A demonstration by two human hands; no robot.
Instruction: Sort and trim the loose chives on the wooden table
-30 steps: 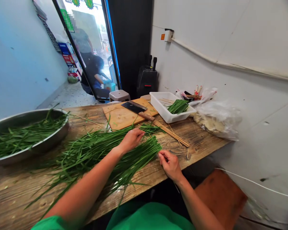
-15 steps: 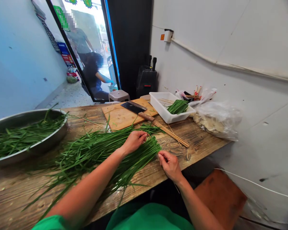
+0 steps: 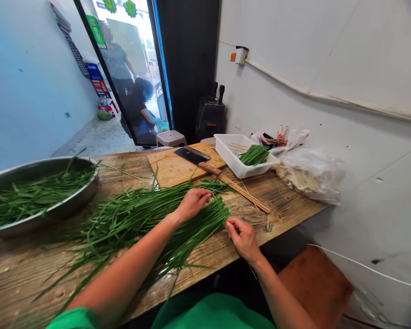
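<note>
Long green garlic chives (image 3: 133,210) lie across the wooden table, their cut ends lined up to the right. My left hand (image 3: 191,204) reaches over them, fingers pinched at the far side of the cut ends; what lies between the fingertips is hidden. At the near corner of those ends, my right hand (image 3: 243,235) is closed on a thin skewer (image 3: 253,271), whose lower end shows beneath the palm. A bundle of bamboo skewers (image 3: 250,194) lies just beyond my right hand, by the wooden handle of a cleaver (image 3: 192,155).
The cleaver rests on a cutting board (image 3: 164,171). A white plastic tray (image 3: 245,171) holds more chives, beside a clear bag (image 3: 308,176). On the left stands a metal basin (image 3: 94,176) of chives. Two people are beyond the glass door (image 3: 133,55).
Both hands stay almost still at the chives' cut ends. The whole view has shifted slightly down and right.
</note>
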